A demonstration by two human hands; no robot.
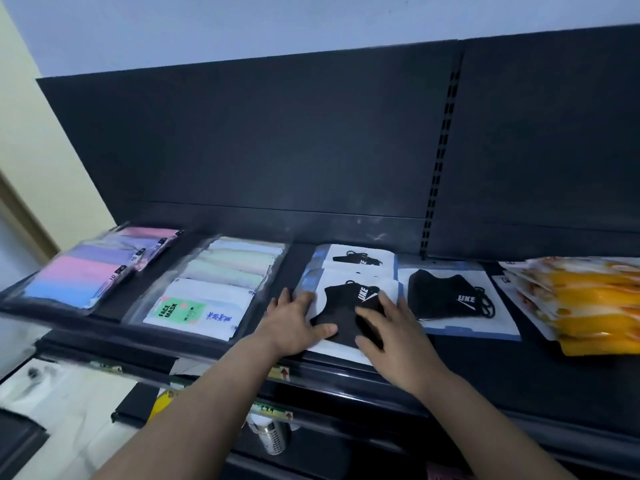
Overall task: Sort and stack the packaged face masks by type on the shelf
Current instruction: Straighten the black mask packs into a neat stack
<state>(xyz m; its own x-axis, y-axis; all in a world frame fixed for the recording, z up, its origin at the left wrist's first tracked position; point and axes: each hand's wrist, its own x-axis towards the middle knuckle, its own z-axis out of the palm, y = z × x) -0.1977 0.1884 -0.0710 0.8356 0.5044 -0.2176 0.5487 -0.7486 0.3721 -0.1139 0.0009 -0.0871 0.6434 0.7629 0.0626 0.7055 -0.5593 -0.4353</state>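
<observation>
Both my hands lie flat and spread on the nearest pack of the black mask stack [346, 320] in the middle of the shelf [485, 368]. My left hand [294, 320] presses on the pack's left edge, fingers fanned out and thumb reaching across the dark mask inside. My right hand [384, 327] rests palm down on its right half, fingers apart, covering part of the white lettering. Neither hand pinches anything; they only lie on top of the pack.

Behind this pack, more packs of the same black kind [360, 259] lie in a row running toward the dark back panel [277, 140], each overlapping the next. Just to the right, a single black mask pack [450, 303] lies flat by itself on a white and blue card, close to my right hand but apart from it.

Farther right, a stack of orange and yellow packs [581, 306] sits at the edge of view. To the left of my hands lies a row of pale white and green packs [214, 292], the front one printed "FACE MASK". At the far left, a row of pink, purple and blue packs [86, 271] overlaps toward the back.

Below the shelf edge, a metal can [273, 434] stands on a lower level.
</observation>
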